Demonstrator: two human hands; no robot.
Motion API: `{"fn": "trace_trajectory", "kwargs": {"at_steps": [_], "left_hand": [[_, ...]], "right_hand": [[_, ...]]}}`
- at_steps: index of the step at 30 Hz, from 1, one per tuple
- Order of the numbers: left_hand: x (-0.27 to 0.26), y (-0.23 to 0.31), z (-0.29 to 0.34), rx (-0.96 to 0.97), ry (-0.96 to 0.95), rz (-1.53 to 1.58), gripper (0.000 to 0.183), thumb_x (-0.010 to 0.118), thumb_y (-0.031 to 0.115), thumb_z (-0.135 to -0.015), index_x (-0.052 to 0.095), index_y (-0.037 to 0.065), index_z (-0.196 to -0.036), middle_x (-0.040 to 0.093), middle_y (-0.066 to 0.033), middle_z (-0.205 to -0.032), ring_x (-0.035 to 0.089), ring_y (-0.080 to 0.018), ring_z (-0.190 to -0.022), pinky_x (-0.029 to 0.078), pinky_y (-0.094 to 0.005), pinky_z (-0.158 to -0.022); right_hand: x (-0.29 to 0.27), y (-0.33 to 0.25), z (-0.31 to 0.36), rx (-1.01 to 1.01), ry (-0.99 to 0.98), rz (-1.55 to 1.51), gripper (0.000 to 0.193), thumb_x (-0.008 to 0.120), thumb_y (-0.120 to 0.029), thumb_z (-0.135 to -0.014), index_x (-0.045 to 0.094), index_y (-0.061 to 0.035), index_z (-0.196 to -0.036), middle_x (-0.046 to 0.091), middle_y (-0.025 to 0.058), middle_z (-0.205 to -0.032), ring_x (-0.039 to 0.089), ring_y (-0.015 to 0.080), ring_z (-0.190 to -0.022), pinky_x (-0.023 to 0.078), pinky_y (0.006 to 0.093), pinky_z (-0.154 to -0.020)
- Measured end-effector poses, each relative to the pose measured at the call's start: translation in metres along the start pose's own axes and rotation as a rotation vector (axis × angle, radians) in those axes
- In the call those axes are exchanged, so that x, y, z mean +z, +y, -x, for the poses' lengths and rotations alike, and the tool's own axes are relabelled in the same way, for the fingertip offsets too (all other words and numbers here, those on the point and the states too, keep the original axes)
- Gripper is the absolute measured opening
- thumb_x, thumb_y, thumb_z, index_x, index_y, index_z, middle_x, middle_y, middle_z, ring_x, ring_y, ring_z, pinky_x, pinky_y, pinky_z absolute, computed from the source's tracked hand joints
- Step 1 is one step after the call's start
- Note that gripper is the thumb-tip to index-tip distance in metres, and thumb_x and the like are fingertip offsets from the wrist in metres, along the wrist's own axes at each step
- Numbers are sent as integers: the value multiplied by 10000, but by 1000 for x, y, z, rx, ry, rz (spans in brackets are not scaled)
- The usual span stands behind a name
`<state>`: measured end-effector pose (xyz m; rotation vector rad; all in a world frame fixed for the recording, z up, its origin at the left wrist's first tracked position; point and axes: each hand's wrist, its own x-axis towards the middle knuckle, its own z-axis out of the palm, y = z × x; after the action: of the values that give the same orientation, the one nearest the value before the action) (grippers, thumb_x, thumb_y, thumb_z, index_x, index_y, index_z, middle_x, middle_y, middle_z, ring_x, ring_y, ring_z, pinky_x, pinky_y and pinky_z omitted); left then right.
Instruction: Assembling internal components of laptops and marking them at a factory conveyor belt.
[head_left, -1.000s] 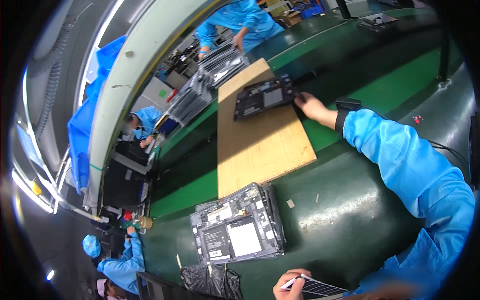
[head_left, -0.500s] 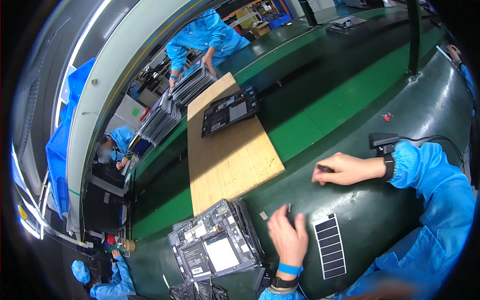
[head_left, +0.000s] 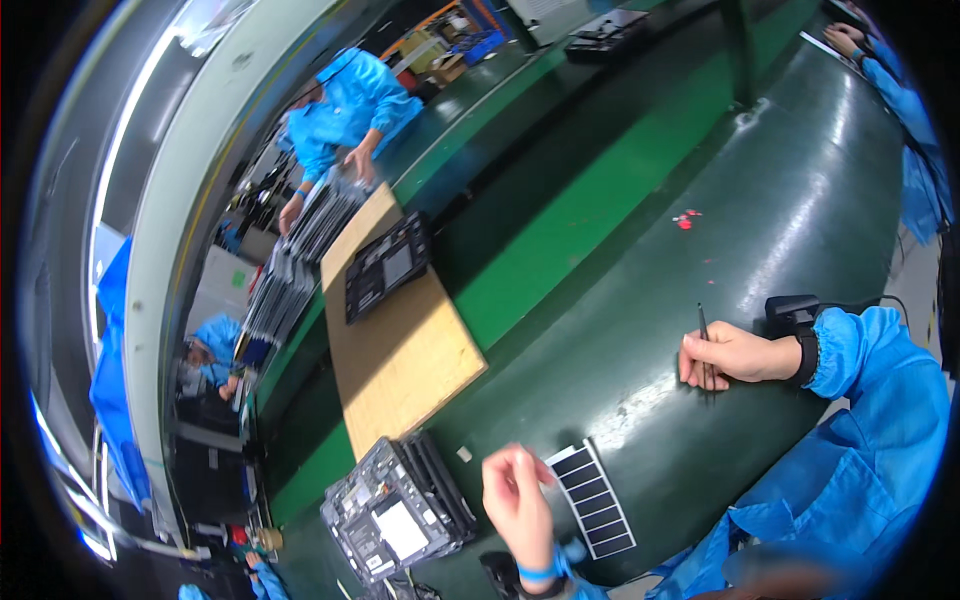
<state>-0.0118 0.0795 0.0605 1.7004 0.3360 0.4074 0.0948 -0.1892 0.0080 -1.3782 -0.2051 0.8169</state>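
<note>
In my right hand [head_left: 728, 356] is a slim black stick-like tool [head_left: 702, 318], gripped upright over the green work surface. Its exact kind cannot be made out. My left hand [head_left: 520, 500] is raised beside a white-edged sheet of black rectangular labels [head_left: 594, 500]. Its thumb and fingertips are pinched together, and whatever they hold is too small or blurred to name. To the left of that hand lies a stack of opened device housings [head_left: 400, 510] with bare circuit boards and a white panel on top.
A wooden board [head_left: 400, 350] spans the green strip and bears another opened device [head_left: 388, 265]. Small red pieces [head_left: 686, 220] lie farther off. A black device with a cable [head_left: 792, 310] is by my right wrist. Across the line, a co-worker [head_left: 350, 110] handles stacked grey panels [head_left: 300, 240].
My view has turned, shifting the scene left. The right hand has brought the tool upright. My left hand has gone from spread fingers to a pinch, close to the label sheet.
</note>
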Motion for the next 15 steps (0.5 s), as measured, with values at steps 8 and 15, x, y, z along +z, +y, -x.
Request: {"fn": "trace_trajectory", "kwargs": {"at_steps": [8,15], "left_hand": [[85,-24,50,-652,-535,526,118,493,79,-929,514,8,-1020,590,-99,-809,572,-161,-664,503,-291,-626],[96,-42,48,-345,-446,178,124,542,52,-904,551,-33,-994,621,-98,-849,590,-128,-677,517,-260,-650]], "right_hand": [[-8,8,10,-221,-100,-113,201,566,-217,-911,534,-26,-965,601,59,-750,594,121,-617,477,228,-551],[-6,2,18,-168,-184,488,217,605,-202,-862,629,-27,-988,624,24,-683,515,68,-551,389,264,-484]]}}
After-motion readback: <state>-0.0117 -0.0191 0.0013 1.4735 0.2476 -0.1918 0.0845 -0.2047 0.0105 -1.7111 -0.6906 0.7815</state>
